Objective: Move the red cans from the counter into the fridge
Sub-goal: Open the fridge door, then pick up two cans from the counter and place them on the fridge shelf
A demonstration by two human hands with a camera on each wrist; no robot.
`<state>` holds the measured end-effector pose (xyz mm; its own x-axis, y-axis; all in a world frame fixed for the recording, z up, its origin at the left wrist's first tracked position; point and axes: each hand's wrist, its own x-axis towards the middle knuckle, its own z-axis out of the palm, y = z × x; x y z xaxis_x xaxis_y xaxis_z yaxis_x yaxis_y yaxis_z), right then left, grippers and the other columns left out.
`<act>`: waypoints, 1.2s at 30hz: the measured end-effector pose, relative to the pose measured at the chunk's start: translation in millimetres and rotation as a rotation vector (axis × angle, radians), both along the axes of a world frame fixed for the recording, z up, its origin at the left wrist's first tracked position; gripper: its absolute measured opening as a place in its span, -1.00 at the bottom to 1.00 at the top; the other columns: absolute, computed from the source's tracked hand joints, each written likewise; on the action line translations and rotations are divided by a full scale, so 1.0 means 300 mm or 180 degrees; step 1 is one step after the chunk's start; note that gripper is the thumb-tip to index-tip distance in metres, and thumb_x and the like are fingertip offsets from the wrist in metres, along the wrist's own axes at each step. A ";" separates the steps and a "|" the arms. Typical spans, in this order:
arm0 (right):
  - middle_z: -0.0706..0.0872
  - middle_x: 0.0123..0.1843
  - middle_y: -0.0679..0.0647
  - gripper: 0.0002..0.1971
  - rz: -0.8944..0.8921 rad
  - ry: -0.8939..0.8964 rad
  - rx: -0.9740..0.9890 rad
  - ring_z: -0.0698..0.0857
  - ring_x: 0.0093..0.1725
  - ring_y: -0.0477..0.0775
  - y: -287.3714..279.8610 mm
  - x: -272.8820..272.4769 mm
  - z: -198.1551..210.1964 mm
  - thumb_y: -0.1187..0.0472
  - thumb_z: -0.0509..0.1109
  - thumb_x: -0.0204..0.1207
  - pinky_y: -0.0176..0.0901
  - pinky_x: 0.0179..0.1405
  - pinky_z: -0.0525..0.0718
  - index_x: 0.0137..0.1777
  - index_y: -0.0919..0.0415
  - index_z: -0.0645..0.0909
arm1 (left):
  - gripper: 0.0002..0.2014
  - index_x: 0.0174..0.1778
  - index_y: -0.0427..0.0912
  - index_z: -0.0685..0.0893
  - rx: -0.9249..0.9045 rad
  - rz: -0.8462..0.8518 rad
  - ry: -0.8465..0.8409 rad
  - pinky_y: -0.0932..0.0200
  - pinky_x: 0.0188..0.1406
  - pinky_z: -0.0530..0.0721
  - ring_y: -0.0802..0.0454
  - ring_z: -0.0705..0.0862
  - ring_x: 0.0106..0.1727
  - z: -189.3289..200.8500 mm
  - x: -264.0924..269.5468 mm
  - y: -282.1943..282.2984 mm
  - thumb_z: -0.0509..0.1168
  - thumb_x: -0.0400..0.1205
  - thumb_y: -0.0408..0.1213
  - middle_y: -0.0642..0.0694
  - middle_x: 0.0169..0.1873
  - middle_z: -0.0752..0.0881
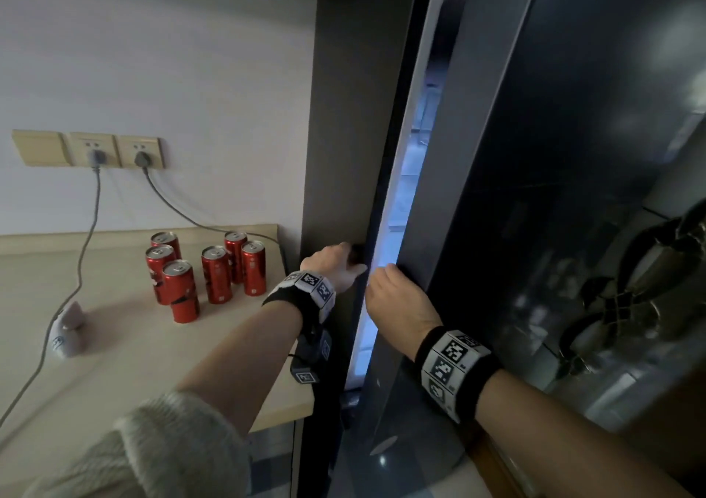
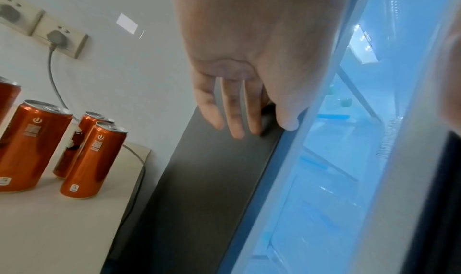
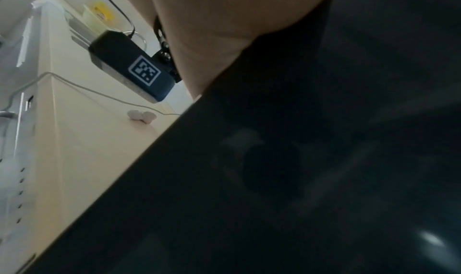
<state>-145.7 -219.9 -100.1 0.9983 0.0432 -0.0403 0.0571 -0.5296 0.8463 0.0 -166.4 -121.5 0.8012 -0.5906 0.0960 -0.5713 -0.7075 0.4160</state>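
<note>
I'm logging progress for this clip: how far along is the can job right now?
Done: nothing stocked yet; seven red cans stand on the counter, one on top of another. In hand: the fridge door is only cracked open, lit interior showing; the right hand grips the door's edge, the left hand rests on the fridge side panel, fingers straight. Left: open the door fully, then move every can inside.

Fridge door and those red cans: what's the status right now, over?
Left hand resting on dark fridge side panel, right hand gripping dark glossy fridge door edge. Door barely cracked. Seven red cans on beige counter, none moved.
</note>
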 end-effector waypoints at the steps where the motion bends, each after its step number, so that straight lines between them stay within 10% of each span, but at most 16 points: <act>1: 0.68 -0.04 0.10 -0.83 -0.0068 0.0005 0.0029 0.61 0.00 0.14 0.004 -0.026 0.002 0.14 0.26 0.61 -0.02 0.18 0.54 0.05 0.15 0.65 | -0.52 0.28 -0.10 0.56 0.0001 0.0020 0.0019 -0.04 0.11 0.65 -0.21 0.68 0.22 0.005 -0.009 0.002 0.19 0.60 0.16 -0.14 0.23 0.69; 11: 0.52 -0.28 0.01 -0.77 -0.1338 -0.0384 0.1311 0.55 0.05 0.11 0.078 -0.210 -0.007 0.19 0.18 0.62 0.02 0.22 0.34 -0.30 0.10 0.42 | -0.61 0.36 -0.02 0.51 -0.0241 -0.0142 0.0424 -0.07 0.21 0.65 -0.15 0.68 0.18 -0.040 -0.136 0.064 0.13 0.61 -0.08 -0.11 0.23 0.68; 15: 0.70 0.24 0.06 -0.70 -0.2372 -0.0249 0.1498 0.61 0.26 0.19 0.108 -0.244 -0.048 0.20 0.19 0.61 0.31 0.39 0.31 0.29 0.11 0.61 | -0.62 0.33 -0.01 0.52 -0.0276 -0.0211 0.0548 -0.07 0.21 0.65 -0.15 0.68 0.16 -0.060 -0.168 0.097 0.12 0.59 -0.11 -0.11 0.21 0.69; 19: 0.70 0.27 0.15 -0.64 -0.2872 -0.0055 0.1764 0.67 0.21 0.30 0.125 -0.244 -0.043 0.20 0.23 0.58 0.57 0.17 0.53 0.35 0.19 0.59 | -0.63 0.34 -0.01 0.53 -0.0327 -0.0295 0.0508 -0.02 0.20 0.65 -0.11 0.68 0.15 -0.066 -0.183 0.122 0.12 0.61 -0.14 -0.06 0.18 0.70; 26: 0.67 0.29 0.14 -0.64 -0.2504 -0.0238 0.1994 0.65 0.26 0.22 0.122 -0.200 -0.035 0.11 0.23 0.60 0.28 0.37 0.46 0.36 0.18 0.54 | -0.70 0.23 0.07 0.60 -0.0583 -0.0246 0.0271 0.05 0.12 0.63 -0.02 0.67 0.11 -0.057 -0.158 0.142 0.15 0.61 -0.10 0.07 0.06 0.69; 36: 0.64 -0.18 0.10 -0.75 -0.1091 -0.1286 0.3132 0.69 -0.04 0.20 0.064 -0.099 -0.006 0.08 0.18 0.64 -0.13 -0.18 0.40 0.00 0.21 0.63 | -0.85 -0.09 0.11 0.65 -0.0964 -0.0002 0.0142 -0.02 0.02 0.73 0.00 0.71 -0.04 -0.029 -0.155 0.152 0.17 0.60 -0.06 0.10 -0.15 0.72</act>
